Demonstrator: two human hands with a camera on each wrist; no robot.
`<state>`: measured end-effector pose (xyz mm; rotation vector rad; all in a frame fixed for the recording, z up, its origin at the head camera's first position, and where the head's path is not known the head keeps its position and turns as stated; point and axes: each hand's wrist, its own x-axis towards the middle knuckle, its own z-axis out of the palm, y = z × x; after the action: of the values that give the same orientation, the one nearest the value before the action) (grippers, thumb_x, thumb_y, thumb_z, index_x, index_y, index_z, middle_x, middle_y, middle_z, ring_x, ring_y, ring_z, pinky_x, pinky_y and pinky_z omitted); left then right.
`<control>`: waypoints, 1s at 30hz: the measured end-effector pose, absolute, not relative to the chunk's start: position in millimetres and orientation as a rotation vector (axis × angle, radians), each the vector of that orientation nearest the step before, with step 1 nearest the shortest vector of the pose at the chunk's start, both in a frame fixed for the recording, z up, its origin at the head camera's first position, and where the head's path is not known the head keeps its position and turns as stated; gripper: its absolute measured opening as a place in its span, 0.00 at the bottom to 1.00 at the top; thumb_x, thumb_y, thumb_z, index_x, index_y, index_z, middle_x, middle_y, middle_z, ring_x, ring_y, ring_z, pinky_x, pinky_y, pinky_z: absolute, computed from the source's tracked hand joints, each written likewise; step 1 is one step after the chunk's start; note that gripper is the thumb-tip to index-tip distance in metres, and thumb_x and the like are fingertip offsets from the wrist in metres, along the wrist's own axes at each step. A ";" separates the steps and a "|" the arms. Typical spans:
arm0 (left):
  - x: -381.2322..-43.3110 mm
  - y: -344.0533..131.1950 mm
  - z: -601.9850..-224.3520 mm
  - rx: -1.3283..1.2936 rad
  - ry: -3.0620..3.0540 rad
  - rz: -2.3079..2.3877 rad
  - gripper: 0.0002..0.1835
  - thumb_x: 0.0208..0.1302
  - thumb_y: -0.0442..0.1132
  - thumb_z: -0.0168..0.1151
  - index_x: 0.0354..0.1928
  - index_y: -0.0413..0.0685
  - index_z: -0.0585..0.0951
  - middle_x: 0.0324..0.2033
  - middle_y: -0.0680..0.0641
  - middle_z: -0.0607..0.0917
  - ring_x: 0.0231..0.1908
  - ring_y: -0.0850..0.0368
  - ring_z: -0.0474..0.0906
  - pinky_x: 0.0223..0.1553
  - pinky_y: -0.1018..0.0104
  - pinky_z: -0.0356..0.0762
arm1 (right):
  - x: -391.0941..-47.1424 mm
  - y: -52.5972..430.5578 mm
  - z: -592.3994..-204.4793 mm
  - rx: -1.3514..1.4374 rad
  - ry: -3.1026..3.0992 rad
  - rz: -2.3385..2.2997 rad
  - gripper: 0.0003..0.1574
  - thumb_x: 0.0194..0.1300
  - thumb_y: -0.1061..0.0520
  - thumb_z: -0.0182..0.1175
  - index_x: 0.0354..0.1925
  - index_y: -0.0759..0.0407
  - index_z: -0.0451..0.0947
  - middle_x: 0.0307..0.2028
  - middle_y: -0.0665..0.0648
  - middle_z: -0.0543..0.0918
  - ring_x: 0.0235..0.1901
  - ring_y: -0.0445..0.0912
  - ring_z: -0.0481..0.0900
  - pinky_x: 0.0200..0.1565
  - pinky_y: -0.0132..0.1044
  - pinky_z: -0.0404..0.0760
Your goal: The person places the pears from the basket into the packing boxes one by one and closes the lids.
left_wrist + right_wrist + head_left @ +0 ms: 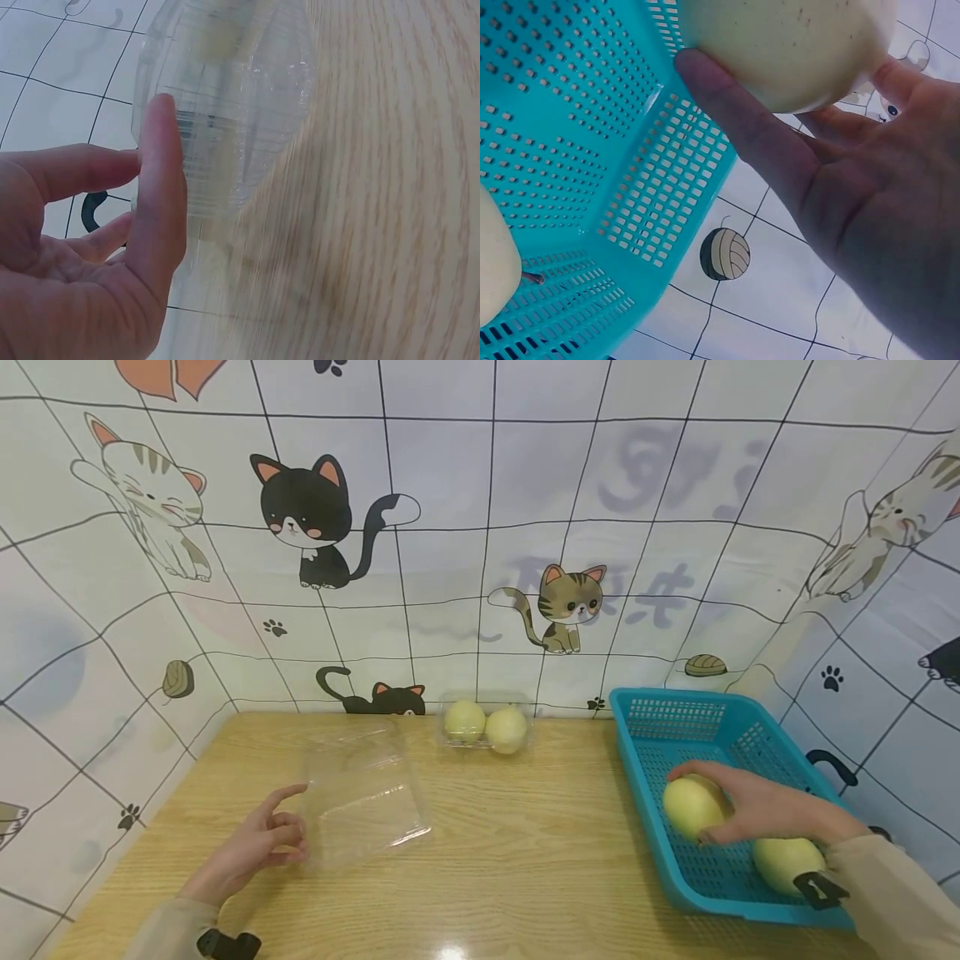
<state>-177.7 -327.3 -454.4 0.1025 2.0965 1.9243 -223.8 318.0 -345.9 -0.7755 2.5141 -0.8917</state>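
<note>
My right hand (757,806) grips a round, pale yellow pear (693,808), with fingers on its far side and the thumb on its near side. In the right wrist view the held pear (787,45) shows small dark specks. This hand is over the blue plastic basket (652,835), where another pear (786,864) lies under my wrist. My left hand (258,842) is at the left edge of a clear plastic box (367,814), its fingers loosely bent. In the left wrist view, the thumb stands before the box (247,112); whether it touches cannot be told.
A second clear plastic box (487,697) holding two pears (506,729) stands at the back of the wooden table (517,860). A cloth (450,568) printed with cats hangs behind and at both sides. The basket has a dark handle (832,766) at its right.
</note>
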 end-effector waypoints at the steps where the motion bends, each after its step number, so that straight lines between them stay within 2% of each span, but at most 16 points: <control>1: -177.6 -327.4 -454.6 0.112 2.094 1.926 0.37 0.68 0.28 0.53 0.72 0.44 0.46 0.37 0.43 0.75 0.36 0.53 0.79 0.40 0.59 0.83 | -223.4 317.7 -344.9 -0.781 2.525 -0.893 0.43 0.52 0.57 0.71 0.63 0.55 0.64 0.55 0.68 0.67 0.36 0.50 0.74 0.26 0.41 0.77; 7: -176.0 -327.1 -453.8 0.150 2.083 1.919 0.37 0.67 0.27 0.53 0.72 0.46 0.48 0.36 0.44 0.75 0.34 0.55 0.78 0.39 0.59 0.83 | -221.8 316.7 -339.5 -0.821 2.605 -0.871 0.43 0.52 0.55 0.72 0.63 0.53 0.64 0.57 0.67 0.68 0.38 0.46 0.74 0.27 0.39 0.77; 18: -174.6 -326.4 -451.7 0.173 2.080 1.904 0.35 0.67 0.28 0.54 0.71 0.50 0.51 0.37 0.43 0.75 0.35 0.55 0.78 0.39 0.59 0.83 | -220.2 307.1 -337.1 -0.886 2.662 -0.899 0.44 0.52 0.55 0.74 0.63 0.54 0.64 0.58 0.64 0.67 0.41 0.46 0.74 0.29 0.39 0.77; 25: -174.8 -325.1 -451.7 0.191 2.092 1.881 0.38 0.68 0.28 0.54 0.72 0.39 0.44 0.37 0.42 0.75 0.35 0.54 0.78 0.38 0.58 0.83 | -219.7 296.5 -335.3 -0.883 2.679 -0.950 0.44 0.50 0.55 0.75 0.63 0.50 0.65 0.58 0.60 0.67 0.43 0.47 0.73 0.35 0.45 0.77; 30: -174.3 -323.5 -453.5 0.206 2.071 1.887 0.34 0.68 0.28 0.53 0.71 0.50 0.53 0.37 0.42 0.75 0.35 0.54 0.78 0.37 0.57 0.83 | -220.2 288.3 -334.2 -0.896 2.658 -0.985 0.45 0.51 0.56 0.74 0.63 0.48 0.62 0.58 0.58 0.66 0.43 0.47 0.73 0.36 0.43 0.78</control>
<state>-174.3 -323.5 -453.5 0.2057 2.0714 1.8870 -220.2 288.3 -334.2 -0.8965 2.6582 -0.9847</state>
